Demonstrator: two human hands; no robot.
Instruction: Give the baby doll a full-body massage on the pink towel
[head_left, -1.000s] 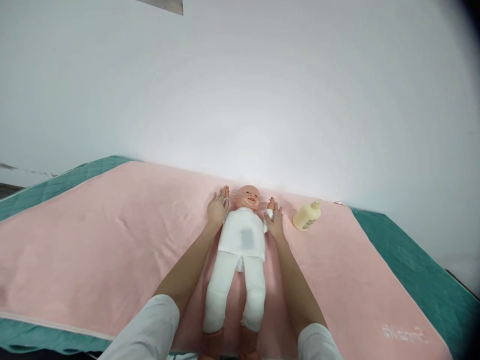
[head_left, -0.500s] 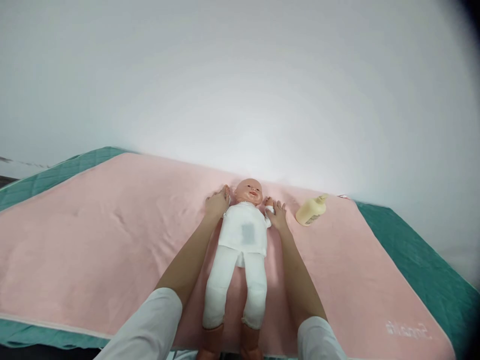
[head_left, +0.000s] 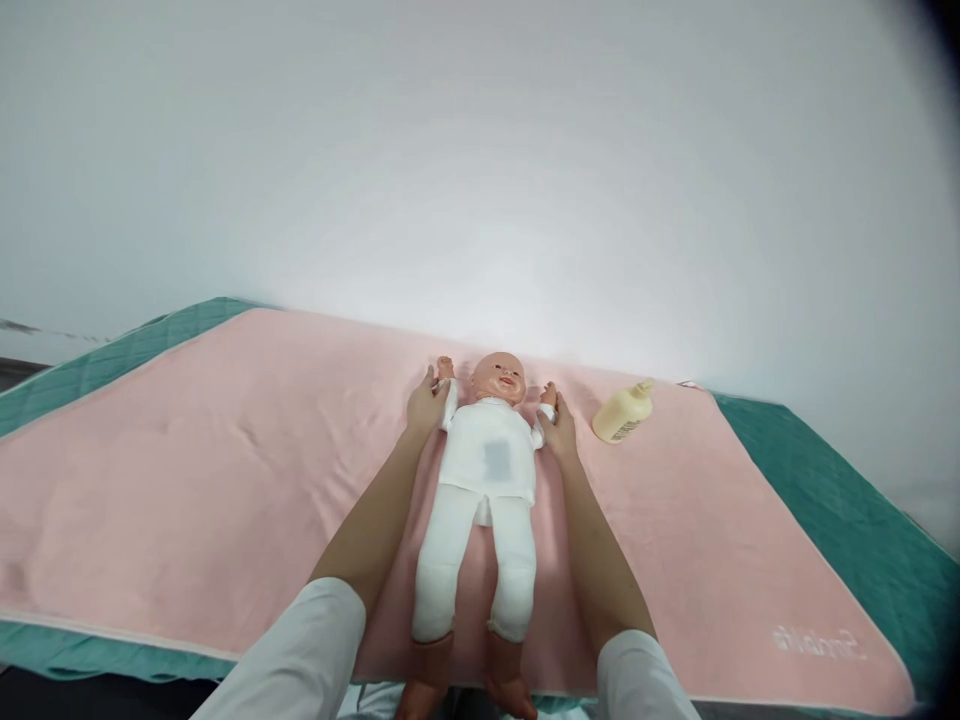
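Note:
A baby doll (head_left: pixel 484 430) in white cloth lies on its back, head away from me, with a grey patch on its chest and its brown feet at the near edge. My left hand (head_left: pixel 427 402) is closed around the doll's raised arm on the left, below its small hand. On the other side my right hand (head_left: pixel 559 430) grips the doll's other arm, its thumb on the inner side; some of its fingers are hidden behind. Both doll arms are bent upward beside the head.
A pale yellow pump bottle (head_left: pixel 622 412) lies on its side to the right of my right hand. Under everything is a pink mat (head_left: pixel 225 500), over a green quilted cover (head_left: pixel 840 480). A white wall (head_left: pixel 480 180) stands behind.
Both my hands have closed more around the doll's arms. The doll's hands now show above mine, and the arm on the left has come up. The view has shifted slightly.

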